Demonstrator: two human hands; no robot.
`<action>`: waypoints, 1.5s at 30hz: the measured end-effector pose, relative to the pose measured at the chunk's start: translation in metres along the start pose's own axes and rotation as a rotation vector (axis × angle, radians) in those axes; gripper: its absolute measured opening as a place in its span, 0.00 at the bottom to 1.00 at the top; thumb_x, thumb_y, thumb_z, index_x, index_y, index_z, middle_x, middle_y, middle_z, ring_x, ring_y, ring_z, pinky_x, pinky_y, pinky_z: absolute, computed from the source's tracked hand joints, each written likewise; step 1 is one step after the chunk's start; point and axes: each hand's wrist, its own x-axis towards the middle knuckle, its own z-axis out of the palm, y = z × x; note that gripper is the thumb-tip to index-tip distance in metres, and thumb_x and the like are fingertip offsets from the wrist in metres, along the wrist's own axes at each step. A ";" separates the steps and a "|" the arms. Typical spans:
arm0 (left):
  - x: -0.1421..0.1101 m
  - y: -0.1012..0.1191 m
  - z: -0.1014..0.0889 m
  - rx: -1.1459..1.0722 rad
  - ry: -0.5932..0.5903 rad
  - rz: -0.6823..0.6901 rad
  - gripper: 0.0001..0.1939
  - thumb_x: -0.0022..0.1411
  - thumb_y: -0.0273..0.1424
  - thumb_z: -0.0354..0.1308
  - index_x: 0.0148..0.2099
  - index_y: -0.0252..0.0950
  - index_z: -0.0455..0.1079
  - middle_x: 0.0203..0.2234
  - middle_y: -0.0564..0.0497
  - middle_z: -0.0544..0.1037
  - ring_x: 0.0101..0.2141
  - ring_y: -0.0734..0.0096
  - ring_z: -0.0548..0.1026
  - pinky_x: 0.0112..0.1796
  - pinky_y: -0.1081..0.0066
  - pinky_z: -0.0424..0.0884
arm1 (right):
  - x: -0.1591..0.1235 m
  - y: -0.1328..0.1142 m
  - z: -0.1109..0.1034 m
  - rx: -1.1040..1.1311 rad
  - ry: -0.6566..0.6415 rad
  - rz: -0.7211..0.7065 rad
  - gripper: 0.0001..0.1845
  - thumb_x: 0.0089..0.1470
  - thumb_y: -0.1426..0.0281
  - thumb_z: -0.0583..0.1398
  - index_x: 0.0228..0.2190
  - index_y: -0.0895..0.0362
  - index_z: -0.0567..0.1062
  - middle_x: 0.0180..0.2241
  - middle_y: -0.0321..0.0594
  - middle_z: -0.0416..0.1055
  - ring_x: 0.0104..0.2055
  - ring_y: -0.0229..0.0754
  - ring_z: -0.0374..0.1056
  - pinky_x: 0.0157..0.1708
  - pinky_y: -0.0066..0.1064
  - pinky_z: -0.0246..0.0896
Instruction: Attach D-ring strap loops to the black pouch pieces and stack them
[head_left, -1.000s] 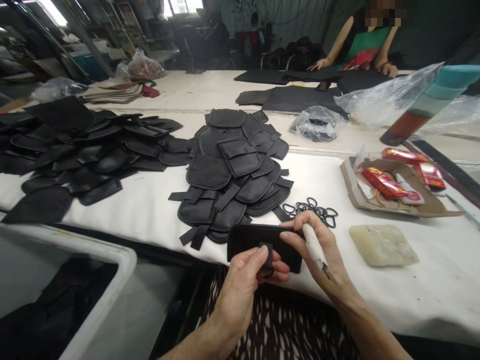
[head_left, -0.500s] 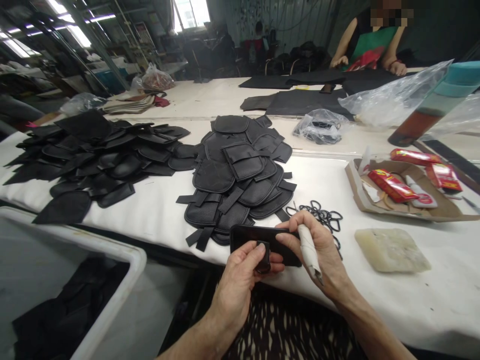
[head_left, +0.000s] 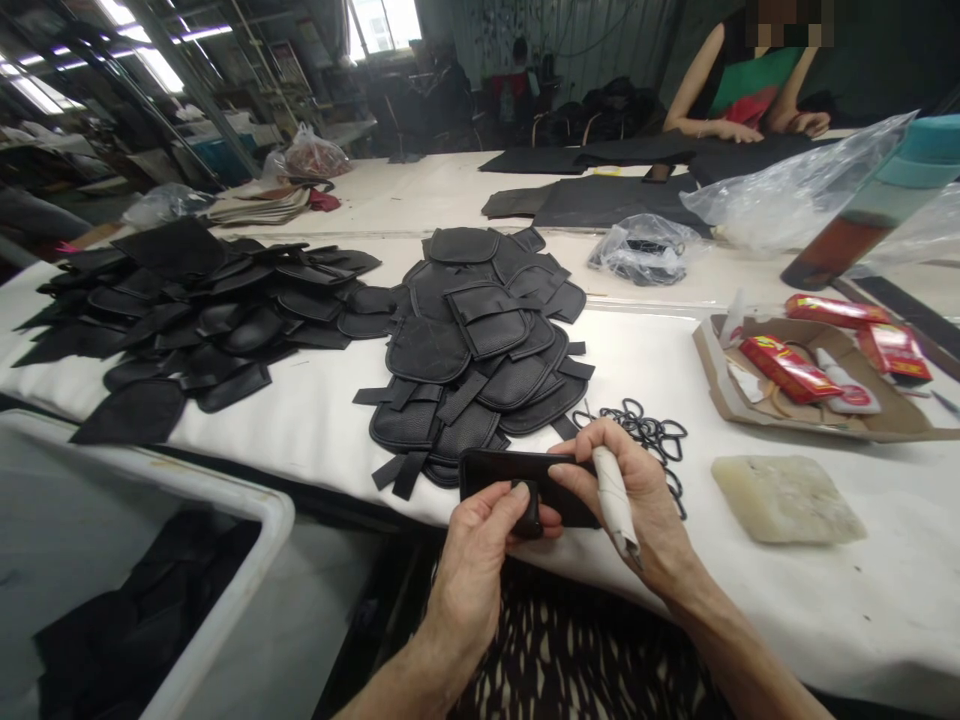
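My left hand (head_left: 476, 560) is closed on a black leather piece (head_left: 487, 468), its thumb pressing a short folded strap (head_left: 531, 510) on that piece. My right hand (head_left: 652, 490) pinches the piece's far right edge between thumb and fingertips. The same hand also carries a slim tool (head_left: 613, 500) wrapped in whitish tape, its dark tip pointing down toward the wrist; the tool's kind is unclear. Black D-rings (head_left: 660, 432) lie loose just beyond my right hand. Past the piece rises a pile of black leather pouches (head_left: 487, 330) with strap ends sticking out.
Another heap of black pieces (head_left: 225, 300) spreads to the left. A white bin (head_left: 277, 520) stands at the front left. On the right are a waxy pale block (head_left: 787, 498), a cardboard tray (head_left: 720, 385) with red boxes and a bottle (head_left: 855, 220). A co-worker (head_left: 735, 90) leans at the far table.
The D-ring visible under my left fingers one second ago is now hidden, and the strap end has folded down. The view has shifted slightly left. The co-worker's hands have moved right.
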 end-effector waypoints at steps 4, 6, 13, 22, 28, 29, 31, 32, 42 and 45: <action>0.000 0.000 -0.001 0.027 -0.004 -0.007 0.14 0.57 0.38 0.58 0.33 0.31 0.75 0.26 0.46 0.80 0.28 0.68 0.76 0.36 0.69 0.69 | 0.001 0.000 0.000 0.000 -0.003 -0.007 0.10 0.50 0.74 0.61 0.27 0.53 0.62 0.32 0.32 0.73 0.29 0.35 0.65 0.31 0.25 0.59; -0.001 -0.001 -0.001 0.028 -0.004 -0.009 0.13 0.57 0.38 0.59 0.33 0.31 0.75 0.26 0.46 0.80 0.29 0.68 0.76 0.36 0.70 0.69 | 0.001 0.000 0.000 -0.004 -0.007 -0.005 0.10 0.50 0.74 0.61 0.27 0.53 0.63 0.32 0.32 0.73 0.29 0.35 0.64 0.31 0.26 0.59; 0.001 -0.001 0.001 -0.047 0.004 -0.015 0.12 0.57 0.36 0.59 0.32 0.31 0.75 0.25 0.47 0.79 0.28 0.69 0.76 0.35 0.70 0.70 | 0.001 -0.001 0.001 0.006 -0.004 0.000 0.09 0.50 0.72 0.60 0.26 0.53 0.63 0.31 0.32 0.73 0.29 0.35 0.65 0.30 0.26 0.59; 0.004 -0.002 0.001 -0.191 0.074 -0.063 0.10 0.53 0.34 0.63 0.29 0.31 0.72 0.21 0.49 0.79 0.24 0.69 0.76 0.33 0.69 0.72 | -0.006 0.003 -0.006 0.007 0.122 0.006 0.11 0.49 0.68 0.63 0.29 0.52 0.64 0.40 0.38 0.75 0.43 0.43 0.70 0.43 0.36 0.63; 0.004 -0.002 0.003 -0.200 0.145 -0.092 0.10 0.52 0.34 0.63 0.31 0.32 0.69 0.20 0.48 0.79 0.24 0.67 0.77 0.34 0.66 0.72 | -0.030 -0.001 -0.026 -0.108 0.263 -0.088 0.11 0.50 0.67 0.63 0.32 0.51 0.65 0.40 0.39 0.75 0.43 0.44 0.72 0.42 0.37 0.67; 0.004 -0.002 0.003 -0.199 0.146 -0.092 0.11 0.51 0.34 0.63 0.32 0.32 0.69 0.20 0.48 0.79 0.24 0.67 0.77 0.34 0.66 0.72 | -0.034 -0.002 -0.030 -0.128 0.285 -0.100 0.11 0.50 0.66 0.64 0.32 0.51 0.65 0.40 0.39 0.75 0.42 0.44 0.72 0.41 0.37 0.67; 0.004 -0.001 0.005 -0.180 0.126 -0.079 0.11 0.52 0.35 0.63 0.31 0.32 0.70 0.20 0.48 0.79 0.25 0.67 0.76 0.35 0.65 0.71 | -0.042 -0.005 -0.038 -0.167 0.325 -0.123 0.12 0.49 0.65 0.64 0.32 0.51 0.65 0.38 0.38 0.76 0.40 0.45 0.73 0.41 0.37 0.67; 0.004 0.000 0.005 -0.153 0.108 -0.063 0.11 0.52 0.36 0.63 0.30 0.32 0.70 0.21 0.48 0.79 0.25 0.67 0.76 0.36 0.65 0.71 | -0.045 -0.006 -0.041 -0.185 0.346 -0.134 0.12 0.49 0.65 0.64 0.32 0.50 0.65 0.37 0.37 0.76 0.39 0.45 0.73 0.41 0.37 0.67; 0.012 0.000 0.006 0.080 0.069 0.103 0.13 0.56 0.38 0.59 0.27 0.33 0.75 0.22 0.49 0.78 0.29 0.66 0.75 0.39 0.66 0.68 | -0.064 -0.013 -0.056 -0.197 0.490 -0.144 0.13 0.47 0.60 0.65 0.31 0.50 0.67 0.33 0.38 0.78 0.34 0.48 0.74 0.39 0.39 0.65; 0.013 -0.002 0.005 0.092 0.083 0.104 0.14 0.56 0.38 0.59 0.26 0.33 0.75 0.22 0.48 0.78 0.29 0.66 0.75 0.39 0.66 0.68 | -0.074 -0.011 -0.066 -0.281 0.491 -0.127 0.15 0.49 0.53 0.61 0.31 0.50 0.70 0.30 0.41 0.78 0.32 0.51 0.73 0.34 0.40 0.65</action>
